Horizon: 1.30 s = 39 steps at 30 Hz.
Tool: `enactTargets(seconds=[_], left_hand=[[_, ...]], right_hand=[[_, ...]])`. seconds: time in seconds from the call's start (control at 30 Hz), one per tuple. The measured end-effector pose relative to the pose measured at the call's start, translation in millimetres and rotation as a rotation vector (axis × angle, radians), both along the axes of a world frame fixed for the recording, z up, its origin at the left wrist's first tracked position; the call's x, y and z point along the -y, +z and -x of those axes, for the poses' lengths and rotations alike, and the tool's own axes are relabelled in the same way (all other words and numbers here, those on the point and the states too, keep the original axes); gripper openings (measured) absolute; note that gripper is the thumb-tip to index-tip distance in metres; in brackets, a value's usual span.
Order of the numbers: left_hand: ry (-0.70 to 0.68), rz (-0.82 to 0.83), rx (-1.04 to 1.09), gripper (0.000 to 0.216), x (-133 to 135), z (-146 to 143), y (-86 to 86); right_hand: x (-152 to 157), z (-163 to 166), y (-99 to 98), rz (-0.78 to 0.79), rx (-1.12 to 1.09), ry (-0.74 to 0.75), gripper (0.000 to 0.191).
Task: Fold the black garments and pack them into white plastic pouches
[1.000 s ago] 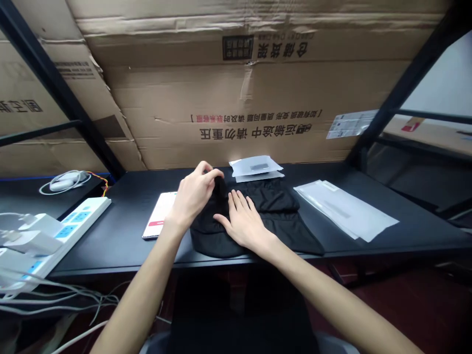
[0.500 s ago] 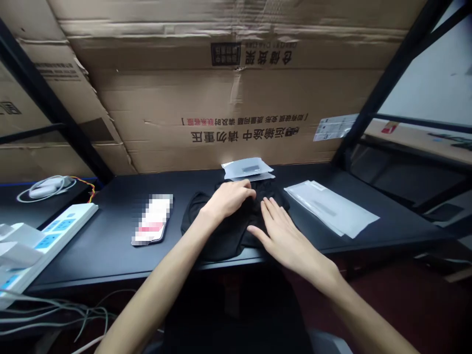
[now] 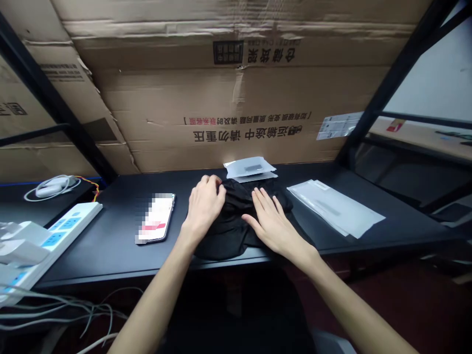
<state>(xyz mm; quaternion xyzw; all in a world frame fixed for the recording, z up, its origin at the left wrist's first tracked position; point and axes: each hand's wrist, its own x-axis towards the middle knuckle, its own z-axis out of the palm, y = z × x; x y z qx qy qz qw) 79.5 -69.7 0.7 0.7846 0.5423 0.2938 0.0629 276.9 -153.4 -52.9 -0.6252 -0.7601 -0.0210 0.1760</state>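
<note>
The work item, a soft black fabric piece (image 3: pixel 224 243), lies at the middle of the black flat-topped table (image 3: pixel 114 246), near its front edge. Progress, judged from its present condition: the fabric is laid out on the surface and pressed low in part; folds and creases run across its middle and far portions, so levelling appears incomplete, and the outline is uneven. The left hand (image 3: pixel 204 204) is at the fabric's far left side with fingers curled; whether they pinch the material cannot be determined. The right hand (image 3: pixel 273 223) rests palm down on the fabric, fingers extended, grasping nothing. Edges: the fabric's left portion stops just short of the table's front edge; beneath the right wrist this margin cannot be verified. At the far side, pale translucent plastic sleeves (image 3: pixel 250 167) lie close to the fabric, contact undetermined, with a brown printed cardboard sheet (image 3: pixel 165 93) standing behind them. At the right, flat whitish translucent sleeves (image 3: pixel 335 209) lie just beside the fabric, limiting sideways movement there. At the left, a strip of bare tabletop separates the fabric from a rectangular smartphone with a lit white screen (image 3: pixel 159 216), giving the wider lateral allowance.
</note>
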Motion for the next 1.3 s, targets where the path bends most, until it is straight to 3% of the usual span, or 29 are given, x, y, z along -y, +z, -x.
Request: enactTargets(seconds=[0.07, 0.17, 0.3, 0.5, 0.63, 0.8, 0.97, 1.07, 1.2, 1.3], left_hand=[[0.082, 0.131, -0.116, 0.041, 2.5, 7.0, -2.2], [0.026, 0.309, -0.153, 0.057, 2.9, 8.3, -6.6], [0.046, 0.444, -0.024, 0.048, 1.6, 0.8, -10.4], [0.055, 0.517, 0.142, 0.039, 0.8, -6.1, -17.0], [0.049, 0.474, 0.249, 0.028, -1.9, 0.8, -17.4], [0.095, 0.346, 0.312, 0.026, 8.5, 2.1, -5.8], [-0.03, 0.176, 0.393, 0.03, 27.7, -37.1, 0.0], [-0.093, 0.063, 0.309, 0.034, 35.9, -67.8, -3.1], [-0.215, 0.004, 0.129, 0.043, 46.8, -93.7, -13.3], [-0.334, -0.036, 0.053, 0.047, 54.2, -98.4, -28.2]], right_hand=[[0.2, -0.8, -1.5, 0.027, 0.024, -0.005, 0.083], [2.8, 0.0, -3.8, 0.04, 0.066, 0.002, 0.081], [5.0, 2.2, -7.1, 0.039, 0.088, -0.003, 0.08], [4.1, -1.2, -6.6, 0.067, 0.029, 0.01, 0.074], [7.1, -3.7, -3.5, 0.075, 0.0, 0.037, 0.074], [8.7, -2.7, -7.8, 0.056, -0.036, 0.123, 0.069], [8.4, -6.4, -9.6, 0.048, -0.115, 0.164, 0.064], [14.4, -18.3, -3.8, 0.058, -0.201, 0.21, 0.058], [27.2, -45.7, 3.4, -0.006, -0.27, 0.215, 0.041], [34.9, -68.7, 6.5, -0.072, -0.369, 0.109, 0.03]])
